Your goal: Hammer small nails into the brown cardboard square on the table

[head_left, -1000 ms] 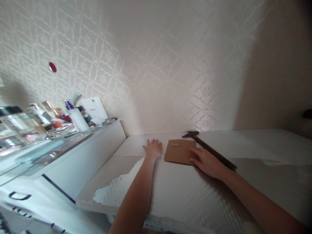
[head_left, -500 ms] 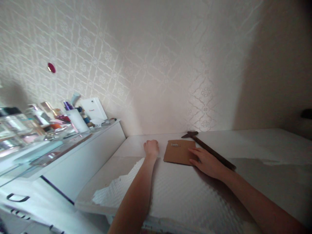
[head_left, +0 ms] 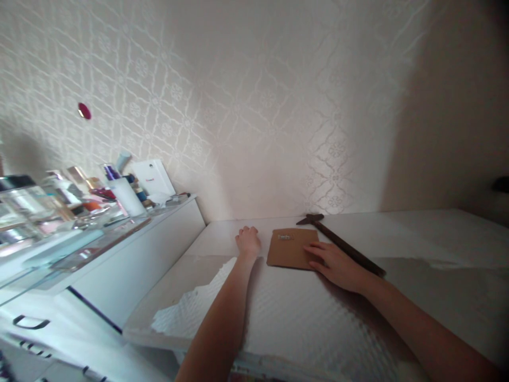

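My left hand (head_left: pixel 247 242) rests on the white tabletop (head_left: pixel 417 233), its fingers curled under into a loose fist, and I see nothing in them. Just to its right lies a flat brown board (head_left: pixel 288 250) with a few small pale bits (head_left: pixel 285 237) near its far edge. My right hand (head_left: pixel 336 263) lies flat with its fingers stretched out, the fingertips on the board's right near corner. A dark hammer (head_left: pixel 342 245) lies behind that hand, its head toward the wall.
A white textured sheet (head_left: pixel 286 313) covers the near part of the table. On the left, a lower white cabinet (head_left: pixel 131 254) carries bottles, jars and a white box (head_left: pixel 153 178). Patterned wallpaper rises behind.
My left hand's fingers, spread flat a second ago, have curled into a fist. My right hand, the board and the hammer have stayed put.
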`<state>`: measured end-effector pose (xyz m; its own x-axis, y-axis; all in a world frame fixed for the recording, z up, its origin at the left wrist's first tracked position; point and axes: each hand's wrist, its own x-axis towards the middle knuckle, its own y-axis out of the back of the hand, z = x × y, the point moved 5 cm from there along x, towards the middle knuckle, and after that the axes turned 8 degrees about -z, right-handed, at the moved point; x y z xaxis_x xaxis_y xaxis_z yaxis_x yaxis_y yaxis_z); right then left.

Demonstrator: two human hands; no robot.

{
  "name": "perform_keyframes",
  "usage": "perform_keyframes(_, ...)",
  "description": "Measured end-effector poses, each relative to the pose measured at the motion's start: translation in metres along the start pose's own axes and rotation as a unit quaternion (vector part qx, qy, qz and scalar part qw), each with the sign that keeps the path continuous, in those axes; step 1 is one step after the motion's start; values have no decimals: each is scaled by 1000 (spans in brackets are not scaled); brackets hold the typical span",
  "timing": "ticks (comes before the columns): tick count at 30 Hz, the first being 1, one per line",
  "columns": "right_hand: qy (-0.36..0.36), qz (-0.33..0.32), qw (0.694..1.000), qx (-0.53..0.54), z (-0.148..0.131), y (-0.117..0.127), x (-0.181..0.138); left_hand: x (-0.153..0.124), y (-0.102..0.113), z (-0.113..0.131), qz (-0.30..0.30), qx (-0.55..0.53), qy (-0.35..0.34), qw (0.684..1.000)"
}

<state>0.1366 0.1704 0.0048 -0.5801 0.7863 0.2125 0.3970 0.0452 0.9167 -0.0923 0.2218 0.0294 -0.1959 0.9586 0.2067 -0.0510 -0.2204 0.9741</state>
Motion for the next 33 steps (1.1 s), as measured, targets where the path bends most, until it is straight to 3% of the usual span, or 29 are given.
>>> perform_keyframes(4, 11, -3, 1000, 25, -2, 0, -1, 1, 4, 14, -6, -85, -50, 995)
perform_keyframes(7, 21, -10, 999, 41, -5, 0, -1, -2, 9, 33, -4, -170, -126, 977)
perform_keyframes(13, 29, -23, 998, 49, -9, 2, -1, -18, 14, 65, -66, -254, -239, 935)
perform_keyframes(33, 37, -11, 998, 43, -13, 5, -2, -18, 2, 62, -125, -317, -167, 925)
